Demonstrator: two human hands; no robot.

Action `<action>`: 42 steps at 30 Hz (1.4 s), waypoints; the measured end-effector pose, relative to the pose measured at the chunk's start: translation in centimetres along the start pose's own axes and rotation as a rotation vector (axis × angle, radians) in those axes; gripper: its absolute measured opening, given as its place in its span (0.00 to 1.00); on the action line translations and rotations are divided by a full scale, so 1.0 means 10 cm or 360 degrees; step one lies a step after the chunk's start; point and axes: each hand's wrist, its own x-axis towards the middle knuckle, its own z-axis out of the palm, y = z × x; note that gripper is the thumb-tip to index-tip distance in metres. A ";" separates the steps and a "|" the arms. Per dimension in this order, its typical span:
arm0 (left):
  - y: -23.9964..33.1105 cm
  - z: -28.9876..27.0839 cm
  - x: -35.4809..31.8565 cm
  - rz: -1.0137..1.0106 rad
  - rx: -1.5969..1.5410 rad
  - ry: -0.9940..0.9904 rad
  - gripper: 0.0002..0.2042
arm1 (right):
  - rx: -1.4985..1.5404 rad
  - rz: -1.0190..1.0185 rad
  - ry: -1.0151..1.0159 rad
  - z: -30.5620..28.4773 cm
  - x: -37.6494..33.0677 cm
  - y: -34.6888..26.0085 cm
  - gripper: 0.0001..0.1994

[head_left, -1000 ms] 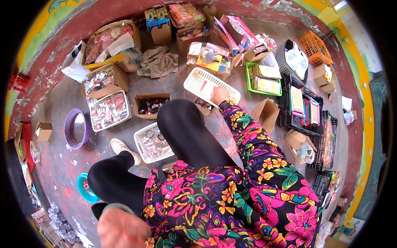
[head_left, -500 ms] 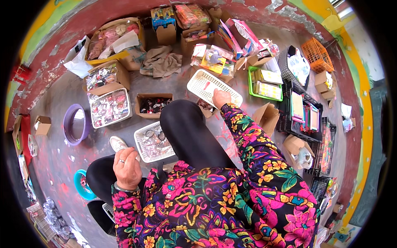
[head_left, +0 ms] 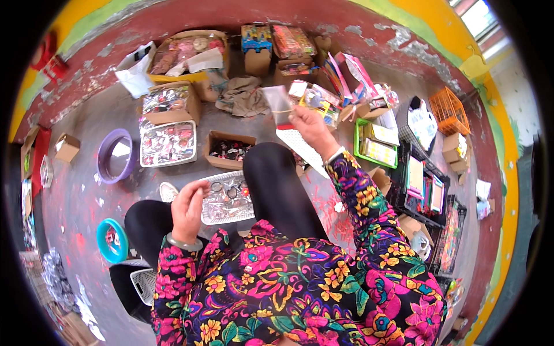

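Observation:
My right hand (head_left: 311, 127) is raised ahead of me, its fingers closed on a clear plastic bag (head_left: 276, 104) with a red strip at its lower end. The bag is slightly blurred. Beneath that hand, partly covered by it, stands a white perforated basket (head_left: 300, 149). My left hand (head_left: 188, 213) is held above my left knee, fingers curled against the thumb; anything inside them is hidden. Close by on its right sits a white basket (head_left: 226, 218) of small clear-wrapped pieces, with scissors (head_left: 232, 191) lying on top.
Beyond my knees stand a cardboard box of small dark pieces (head_left: 229, 162), a white tray of packets (head_left: 168, 164) and a purple basin (head_left: 102, 158). A turquoise bowl (head_left: 105, 252) is at my left. Black crates (head_left: 398, 199) and a green basket (head_left: 376, 163) line the right.
My right hand has come up from the white basket and now has the clear bag in it. My left hand has shifted slightly up and right, and the view has turned a little.

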 end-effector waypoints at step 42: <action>0.03 -0.05 -0.11 -0.0582 -0.1403 -0.0002 0.20 | -0.0146 -0.0492 0.0055 1.40 -0.28 -0.66 0.06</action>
